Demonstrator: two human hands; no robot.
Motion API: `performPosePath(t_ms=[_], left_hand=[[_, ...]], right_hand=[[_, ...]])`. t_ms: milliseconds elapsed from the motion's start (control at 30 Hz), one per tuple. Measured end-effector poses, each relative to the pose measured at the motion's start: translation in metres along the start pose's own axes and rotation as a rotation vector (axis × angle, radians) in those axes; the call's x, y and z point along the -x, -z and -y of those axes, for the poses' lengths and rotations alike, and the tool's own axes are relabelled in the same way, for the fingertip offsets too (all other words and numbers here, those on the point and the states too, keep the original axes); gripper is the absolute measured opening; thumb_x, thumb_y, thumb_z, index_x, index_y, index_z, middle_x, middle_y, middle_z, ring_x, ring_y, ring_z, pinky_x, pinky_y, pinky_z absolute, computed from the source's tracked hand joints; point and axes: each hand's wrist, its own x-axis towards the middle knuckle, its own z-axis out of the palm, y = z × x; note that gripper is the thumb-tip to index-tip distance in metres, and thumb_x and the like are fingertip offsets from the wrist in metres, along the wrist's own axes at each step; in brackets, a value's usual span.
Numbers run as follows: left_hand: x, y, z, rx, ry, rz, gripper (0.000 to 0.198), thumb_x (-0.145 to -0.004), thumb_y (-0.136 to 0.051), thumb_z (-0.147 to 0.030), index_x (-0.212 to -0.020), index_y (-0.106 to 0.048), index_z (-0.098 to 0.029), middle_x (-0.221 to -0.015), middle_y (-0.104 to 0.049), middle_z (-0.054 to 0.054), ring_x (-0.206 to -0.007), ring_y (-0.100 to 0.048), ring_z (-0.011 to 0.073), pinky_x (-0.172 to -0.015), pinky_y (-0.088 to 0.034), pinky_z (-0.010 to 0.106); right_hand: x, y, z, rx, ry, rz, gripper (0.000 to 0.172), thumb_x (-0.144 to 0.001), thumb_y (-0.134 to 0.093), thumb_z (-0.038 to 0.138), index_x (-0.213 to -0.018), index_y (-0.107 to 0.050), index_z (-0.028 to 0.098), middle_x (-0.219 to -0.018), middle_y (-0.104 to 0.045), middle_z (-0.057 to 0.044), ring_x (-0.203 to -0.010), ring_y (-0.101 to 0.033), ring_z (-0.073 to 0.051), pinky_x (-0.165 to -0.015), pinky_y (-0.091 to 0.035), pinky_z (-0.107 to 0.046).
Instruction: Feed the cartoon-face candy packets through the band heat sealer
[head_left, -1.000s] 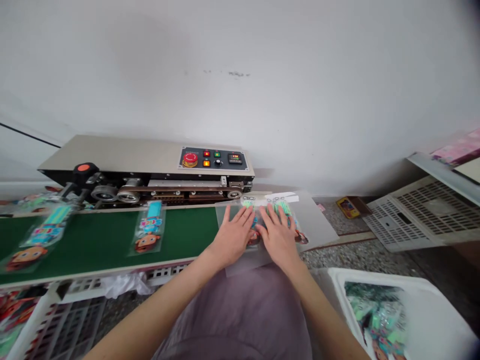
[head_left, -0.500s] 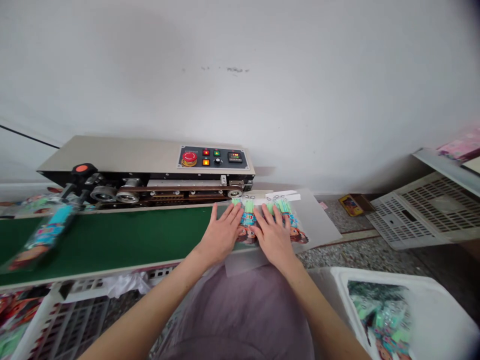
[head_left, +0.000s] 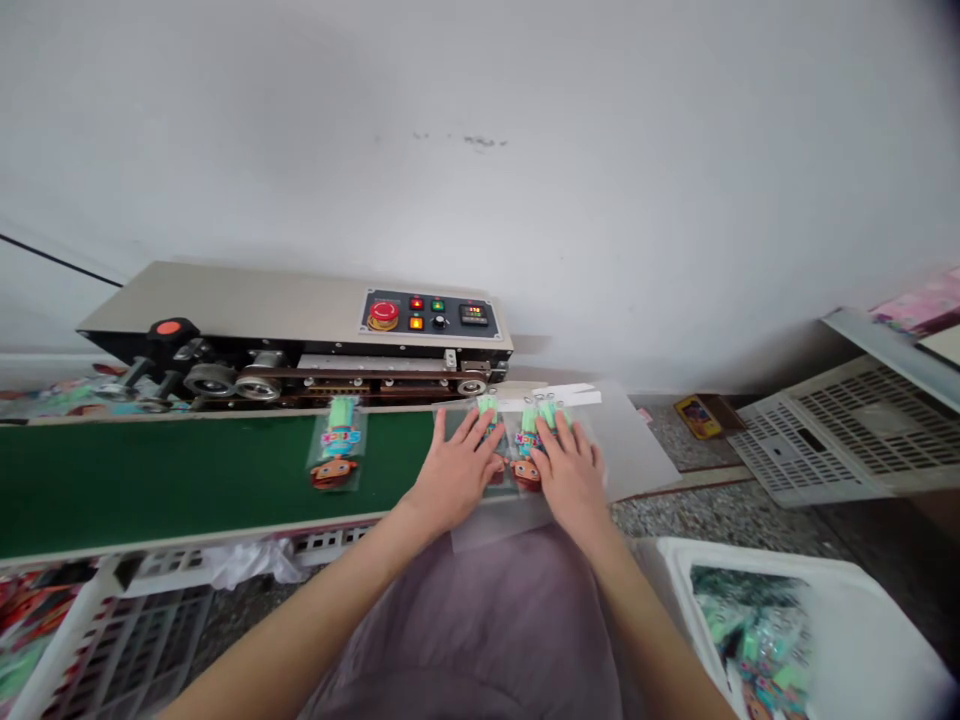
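My left hand (head_left: 454, 472) lies flat, fingers spread, on a clear toy packet (head_left: 486, 440) at the right end of the green conveyor belt (head_left: 150, 480). My right hand (head_left: 571, 470) also lies flat with spread fingers on further packets (head_left: 527, 450) on the grey feed plate (head_left: 637, 440). Each packet shows green sticks and a cartoon face. One more packet (head_left: 335, 457) rides on the belt to the left, under the sealing machine (head_left: 300, 335) with its red stop button (head_left: 383, 312).
A white tub (head_left: 862, 620) holding several packets stands at the lower right. White slatted crates (head_left: 847, 420) sit at the right, another crate (head_left: 112, 650) below the belt at the left. A small yellow box (head_left: 694, 415) lies on the speckled floor.
Two packets have travelled left off the belt's visible part, and a new packet now rides near the sealer. My hands have shifted slightly right on the packets.
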Motion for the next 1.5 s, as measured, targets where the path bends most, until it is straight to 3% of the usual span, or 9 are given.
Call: performPosePath(t_ms=[167, 267, 367, 500, 567, 900, 1100, 1267, 1500], left_hand=[[0.014, 0.014, 0.004, -0.053, 0.161, 0.012, 0.05, -0.106, -0.03, -0.036, -0.149, -0.047, -0.019, -0.161, -0.038, 0.013, -0.15, -0.032, 0.0334, -0.12, -0.012, 0.071], [0.011, 0.031, 0.005, -0.066, 0.185, 0.017, 0.049, -0.102, -0.035, -0.024, -0.147, -0.049, -0.015, -0.16, -0.039, 0.015, -0.15, -0.031, 0.036, -0.119, -0.01, 0.073], [-0.002, 0.038, 0.003, -0.031, 0.094, 0.02, 0.056, -0.093, -0.037, -0.01, -0.148, -0.048, -0.014, -0.159, -0.041, 0.014, -0.149, -0.034, 0.033, -0.121, -0.009, 0.069], [-0.014, 0.022, 0.0, 0.05, -0.131, 0.069, 0.053, -0.099, -0.035, -0.017, -0.152, -0.043, -0.019, -0.16, -0.04, 0.01, -0.149, -0.035, 0.027, -0.123, -0.015, 0.062], [-0.013, 0.011, -0.001, 0.057, -0.156, 0.071, 0.051, -0.105, -0.029, -0.027, -0.155, -0.036, -0.019, -0.164, -0.032, 0.008, -0.152, -0.029, 0.0272, -0.122, -0.017, 0.065], [0.001, -0.001, -0.006, 0.017, -0.053, -0.011, 0.055, -0.108, -0.02, -0.04, -0.157, -0.03, -0.017, -0.164, -0.033, 0.01, -0.152, -0.029, 0.0262, -0.122, -0.001, 0.07], [0.001, -0.003, -0.006, 0.007, -0.039, -0.029, 0.055, -0.108, -0.02, -0.039, -0.157, -0.031, -0.014, -0.164, -0.031, 0.012, -0.151, -0.029, 0.0268, -0.122, -0.001, 0.07], [0.001, 0.005, -0.009, 0.009, 0.027, 0.013, 0.055, -0.108, -0.025, -0.039, -0.155, -0.035, -0.013, -0.163, -0.034, 0.013, -0.15, -0.033, 0.028, -0.123, -0.001, 0.068], [0.002, 0.01, -0.012, -0.005, 0.15, 0.04, 0.054, -0.107, -0.027, -0.036, -0.154, -0.036, -0.011, -0.163, -0.032, 0.014, -0.15, -0.032, 0.0292, -0.122, -0.005, 0.069]], right_hand=[[0.001, 0.007, 0.039, -0.062, 0.019, -0.014, 0.051, -0.105, -0.035, 0.04, -0.153, -0.045, 0.027, -0.164, -0.034, -0.009, -0.144, -0.034, -0.037, -0.11, -0.034, -0.057], [-0.003, 0.017, 0.036, -0.153, 0.01, 0.071, 0.052, -0.106, -0.03, 0.045, -0.151, -0.047, 0.028, -0.164, -0.033, -0.008, -0.146, -0.034, -0.035, -0.109, -0.036, -0.056], [-0.005, 0.023, 0.019, -0.227, 0.012, 0.178, 0.049, -0.106, -0.025, 0.043, -0.149, -0.05, 0.034, -0.164, -0.034, -0.002, -0.145, -0.036, -0.03, -0.107, -0.039, -0.052], [-0.004, 0.022, 0.004, -0.119, 0.008, 0.137, 0.049, -0.103, -0.033, 0.03, -0.149, -0.049, 0.035, -0.163, -0.036, -0.001, -0.14, -0.041, -0.03, -0.105, -0.041, -0.05], [-0.003, 0.019, 0.003, -0.051, -0.017, 0.093, 0.049, -0.102, -0.036, 0.027, -0.149, -0.05, 0.033, -0.162, -0.038, -0.003, -0.139, -0.042, -0.032, -0.105, -0.041, -0.05], [0.002, 0.007, 0.008, 0.03, -0.023, -0.015, 0.049, -0.102, -0.036, 0.029, -0.149, -0.051, 0.031, -0.162, -0.038, -0.005, -0.145, -0.034, -0.036, -0.111, -0.032, -0.056], [0.005, 0.014, 0.017, -0.034, 0.201, -0.005, 0.056, -0.1, -0.031, 0.016, -0.154, -0.042, 0.031, -0.161, -0.04, 0.0, -0.149, -0.029, -0.031, -0.117, -0.025, -0.057], [0.008, 0.015, 0.017, -0.025, 0.079, -0.011, 0.052, -0.1, -0.034, 0.016, -0.148, -0.051, 0.028, -0.156, -0.048, -0.001, -0.145, -0.034, -0.035, -0.115, -0.025, -0.06], [0.009, 0.013, 0.032, -0.052, 0.117, -0.014, 0.052, -0.1, -0.036, 0.017, -0.149, -0.049, 0.026, -0.158, -0.045, -0.003, -0.145, -0.035, -0.035, -0.116, -0.025, -0.058]])
